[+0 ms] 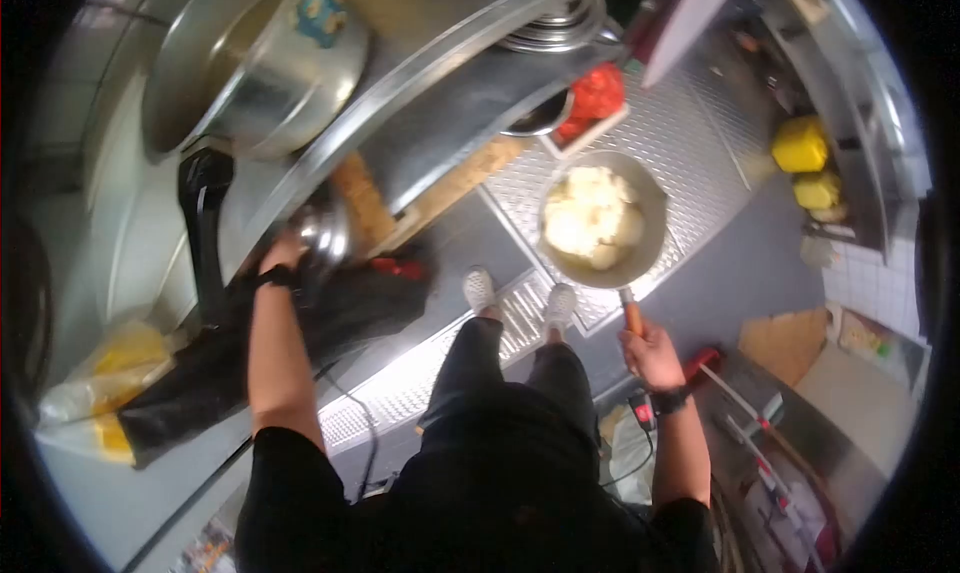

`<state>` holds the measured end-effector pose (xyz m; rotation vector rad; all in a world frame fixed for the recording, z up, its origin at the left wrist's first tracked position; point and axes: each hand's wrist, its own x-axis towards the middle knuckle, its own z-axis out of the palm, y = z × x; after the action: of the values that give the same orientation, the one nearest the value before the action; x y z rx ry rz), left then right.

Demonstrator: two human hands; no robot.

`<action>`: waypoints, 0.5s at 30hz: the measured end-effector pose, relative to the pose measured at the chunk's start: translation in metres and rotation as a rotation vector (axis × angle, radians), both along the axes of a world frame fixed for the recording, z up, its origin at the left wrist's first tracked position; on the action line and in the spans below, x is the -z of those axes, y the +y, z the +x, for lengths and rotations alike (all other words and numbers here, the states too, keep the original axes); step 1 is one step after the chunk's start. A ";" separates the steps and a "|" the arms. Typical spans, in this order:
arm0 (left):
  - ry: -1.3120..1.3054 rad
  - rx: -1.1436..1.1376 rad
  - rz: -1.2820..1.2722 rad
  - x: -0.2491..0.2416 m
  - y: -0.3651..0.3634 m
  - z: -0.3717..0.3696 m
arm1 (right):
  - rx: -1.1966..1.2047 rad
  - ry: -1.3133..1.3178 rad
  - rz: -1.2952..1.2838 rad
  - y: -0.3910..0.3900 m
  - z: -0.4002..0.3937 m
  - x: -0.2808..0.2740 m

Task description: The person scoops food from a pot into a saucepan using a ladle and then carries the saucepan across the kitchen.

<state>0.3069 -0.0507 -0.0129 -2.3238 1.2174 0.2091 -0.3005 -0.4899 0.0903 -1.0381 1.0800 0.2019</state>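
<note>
My right hand (652,355) is closed around the orange-brown handle of a pan (650,213), which is held out over the metal-plated floor. Pale, whitish-yellow food (590,213) lies inside the pan. On the other side, my left hand (285,251) reaches under the edge of the steel counter, beside a shiny round metal item (325,235). Its fingers are blurred and partly hidden, so what they touch is unclear.
A large steel pot (300,88) stands on the counter at the upper left. Red items in a white tray (590,138) lie beyond the pan. Yellow containers (800,145) sit at the right. A black bag (200,393) and cables are at the left.
</note>
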 end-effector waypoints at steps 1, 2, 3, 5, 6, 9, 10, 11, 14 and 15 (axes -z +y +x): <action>0.007 -0.076 0.115 0.016 0.018 0.026 | 0.002 0.005 0.043 -0.002 0.003 -0.005; -0.006 -0.108 0.233 0.035 0.034 0.048 | -0.030 -0.016 0.048 -0.005 0.003 -0.010; -0.030 -0.097 0.297 0.052 0.051 0.066 | -0.079 0.012 0.020 -0.007 0.008 -0.016; -0.006 -0.203 0.266 0.073 0.075 0.095 | -0.082 -0.006 0.023 -0.011 0.008 -0.015; -0.009 -0.211 0.225 0.084 0.086 0.111 | -0.061 0.011 0.005 -0.012 0.008 -0.017; 0.053 -0.363 0.136 0.086 0.073 0.118 | -0.114 0.012 0.022 -0.016 0.008 -0.027; 0.077 -0.432 0.107 0.081 0.065 0.112 | -0.121 0.003 0.026 -0.016 0.010 -0.033; 0.091 -0.486 0.085 0.078 0.060 0.109 | -0.129 -0.011 0.035 -0.016 0.010 -0.037; 0.116 -0.599 0.032 0.070 0.046 0.100 | -0.165 -0.013 0.040 -0.018 0.010 -0.047; 0.122 -0.637 0.012 0.066 0.041 0.096 | -0.168 -0.018 0.034 -0.019 0.009 -0.051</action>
<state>0.4025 -0.0098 -0.0786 -2.6486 0.4810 0.5764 -0.2910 -0.5088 0.1417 -1.0989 0.9703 0.3448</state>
